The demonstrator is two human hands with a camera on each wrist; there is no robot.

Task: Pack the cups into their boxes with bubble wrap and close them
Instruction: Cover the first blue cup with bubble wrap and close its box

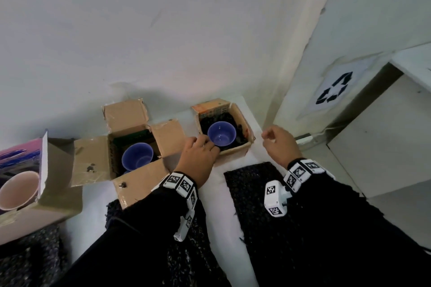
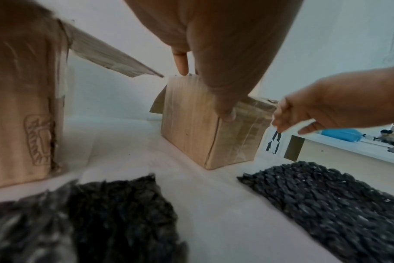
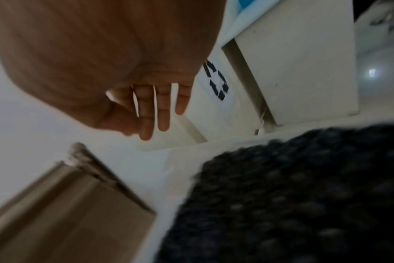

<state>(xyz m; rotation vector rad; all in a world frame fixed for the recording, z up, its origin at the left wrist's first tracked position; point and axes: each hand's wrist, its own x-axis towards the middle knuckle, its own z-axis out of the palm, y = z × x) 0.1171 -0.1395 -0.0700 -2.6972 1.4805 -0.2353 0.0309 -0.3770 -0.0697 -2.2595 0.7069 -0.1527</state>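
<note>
A small cardboard box [image 1: 235, 149] stands open with a blue cup [image 1: 221, 136] upright inside on black bubble wrap. My left hand [image 1: 207, 144] grips its near left wall; in the left wrist view the thumb [image 2: 227, 113] presses the outer corner of the box [image 2: 191, 133] and a finger lies over the rim. My right hand [image 1: 270, 136] hovers just right of the box, fingers relaxed [image 3: 160, 110], holding nothing. A larger open box [image 1: 93, 158] to the left holds another blue cup [image 1: 137, 158]. A pink cup [image 1: 18, 190] sits in a third box at the far left.
Black bubble wrap sheets lie on the white table [image 1: 214, 193]: one [image 1: 251, 184] under my right forearm, one [image 1: 186, 240] under my left arm, one [image 1: 30, 256] at the lower left. A white cabinet with a recycling sign [image 1: 333, 88] stands close on the right.
</note>
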